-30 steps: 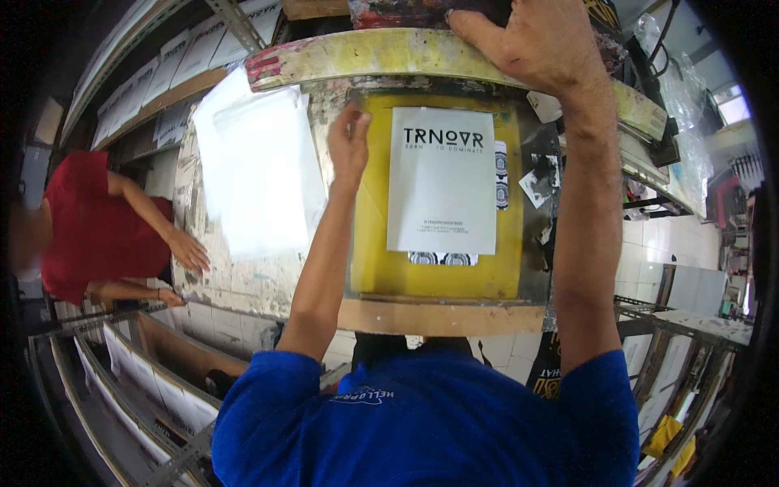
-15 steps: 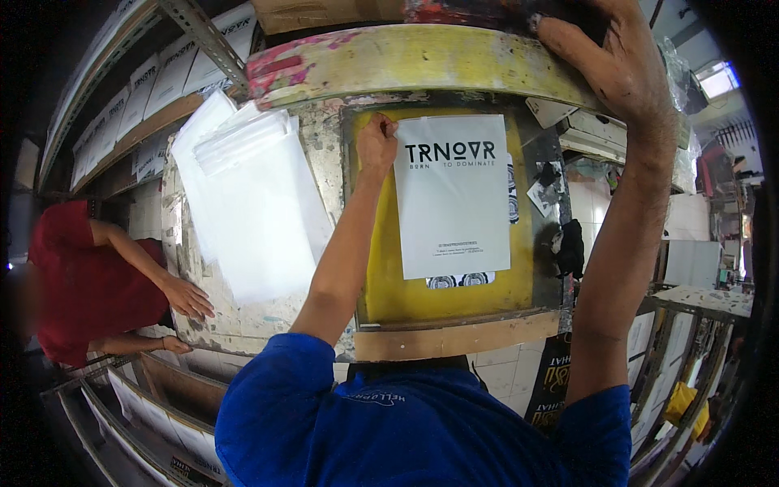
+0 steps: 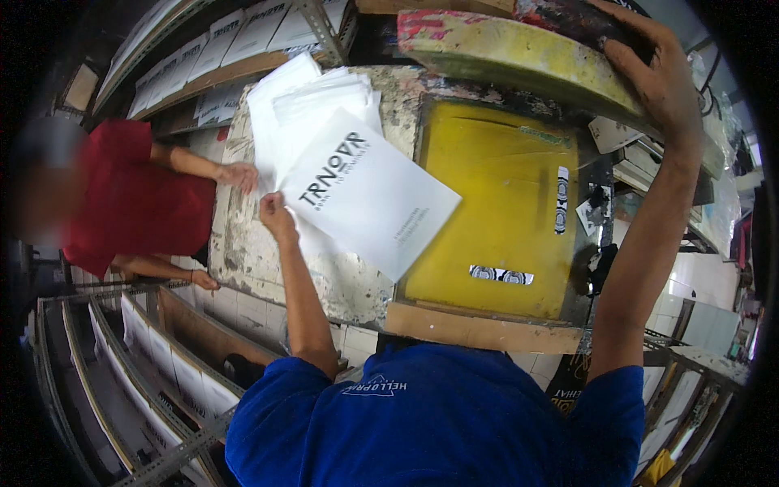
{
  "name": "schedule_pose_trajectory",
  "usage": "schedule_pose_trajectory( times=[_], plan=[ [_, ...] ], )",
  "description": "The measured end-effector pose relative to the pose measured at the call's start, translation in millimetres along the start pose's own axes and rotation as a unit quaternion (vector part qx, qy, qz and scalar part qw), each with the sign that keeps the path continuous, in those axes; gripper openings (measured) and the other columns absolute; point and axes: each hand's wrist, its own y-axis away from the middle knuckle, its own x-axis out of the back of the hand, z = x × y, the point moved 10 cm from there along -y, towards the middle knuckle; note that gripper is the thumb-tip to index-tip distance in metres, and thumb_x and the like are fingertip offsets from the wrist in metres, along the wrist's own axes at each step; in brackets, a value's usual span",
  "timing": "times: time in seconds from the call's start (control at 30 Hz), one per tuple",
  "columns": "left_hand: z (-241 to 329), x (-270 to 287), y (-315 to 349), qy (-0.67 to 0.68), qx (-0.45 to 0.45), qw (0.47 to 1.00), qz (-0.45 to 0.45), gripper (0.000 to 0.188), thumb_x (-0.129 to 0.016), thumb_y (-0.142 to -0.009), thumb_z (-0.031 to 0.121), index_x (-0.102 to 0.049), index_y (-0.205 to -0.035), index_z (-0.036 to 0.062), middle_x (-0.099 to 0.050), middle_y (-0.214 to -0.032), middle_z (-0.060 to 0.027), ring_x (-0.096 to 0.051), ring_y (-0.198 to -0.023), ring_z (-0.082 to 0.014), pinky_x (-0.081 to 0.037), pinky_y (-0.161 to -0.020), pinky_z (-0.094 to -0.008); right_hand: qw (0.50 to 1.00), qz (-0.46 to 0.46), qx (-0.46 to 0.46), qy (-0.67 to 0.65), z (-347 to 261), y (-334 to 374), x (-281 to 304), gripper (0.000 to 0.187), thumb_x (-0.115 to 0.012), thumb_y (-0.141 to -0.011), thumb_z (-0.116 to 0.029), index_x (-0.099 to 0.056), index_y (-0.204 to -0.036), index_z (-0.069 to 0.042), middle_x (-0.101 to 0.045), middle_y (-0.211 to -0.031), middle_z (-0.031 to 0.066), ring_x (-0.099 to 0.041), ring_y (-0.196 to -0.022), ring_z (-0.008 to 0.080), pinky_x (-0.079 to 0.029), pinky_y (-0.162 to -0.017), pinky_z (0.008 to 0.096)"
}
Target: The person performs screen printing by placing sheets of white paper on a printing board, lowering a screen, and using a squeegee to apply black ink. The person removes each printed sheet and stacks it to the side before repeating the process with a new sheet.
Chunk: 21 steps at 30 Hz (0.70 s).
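Note:
My left hand [image 3: 278, 217] pinches a printed white sheet [image 3: 389, 219] by one corner. The sheet is tilted over blank white sheets [image 3: 272, 101] and reaches past the left edge of a yellow printing bed [image 3: 487, 203]. Two black-and-white sticker strips, one upright [image 3: 561, 200] and one lying crosswise [image 3: 501, 275], are on the bed. At the far right my right hand [image 3: 667, 89] grips the raised screen-printing frame [image 3: 519, 65], its wooden side stained yellow and pink. The fingers behind the frame are partly hidden.
To the left a person in red [image 3: 154, 195] holds out a hand [image 3: 238, 176] close to the sheet's corner. Racks with printed white sheets stand at the back left [image 3: 223, 40] and front left [image 3: 178, 365]. A black cloth [image 3: 601, 264] is beside the bed's right edge.
My left hand has carried the printed sheet leftward off the yellow bed and turned it. The co-worker's hand has lifted toward it. My right hand still holds the frame up; the view has shifted.

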Motion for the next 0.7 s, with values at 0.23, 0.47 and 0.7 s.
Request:
schedule_pose_trajectory(
  times=[0.23, 0.47, 0.7],
  plan=[
    [-11, 181, -31, -0.181, 0.015, 0.959, 0.216, 0.017, -0.068, -0.095, 0.011, -0.064, -0.104, -0.0027, -0.068, -0.096, -0.0126, -0.064, -0.086, -0.0264, -0.051, -0.083, -0.0365, 0.998, 0.001, 0.042, 0.054, -22, 10, 2, 0.043, -0.065, -0.073, -0.011, -0.075, -0.113, 0.004, -0.077, -0.092, 0.013, -0.068, -0.079, 0.0186, -0.055, -0.077, 0.0306],
    [95, 14, 94, -0.358, -0.333, 0.872, -0.021, 0.041, -0.081, -0.085, 0.022, -0.069, -0.121, 0.0061, -0.063, -0.133, -0.0187, -0.058, -0.122, -0.0394, -0.043, -0.103, -0.0493, 0.996, 0.019, 0.053, 0.069, -28, 21, 5, 0.04, -0.066, -0.075, -0.012, -0.075, -0.111, 0.002, -0.077, -0.092, 0.012, -0.068, -0.078, 0.0196, -0.055, -0.078, 0.0313],
    [61, -151, 270, -0.398, -0.313, 0.769, -0.389, 0.046, -0.056, -0.1, 0.044, -0.064, -0.139, 0.0202, -0.032, -0.164, -0.0165, -0.018, -0.153, -0.046, -0.014, -0.122, -0.0653, 0.998, 0.009, 0.049, 0.044, -34, 19, 9, 0.037, -0.068, -0.076, -0.016, -0.077, -0.109, 0.0, -0.077, -0.09, 0.0155, -0.069, -0.077, 0.0204, -0.055, -0.077, 0.0311]
  ],
)
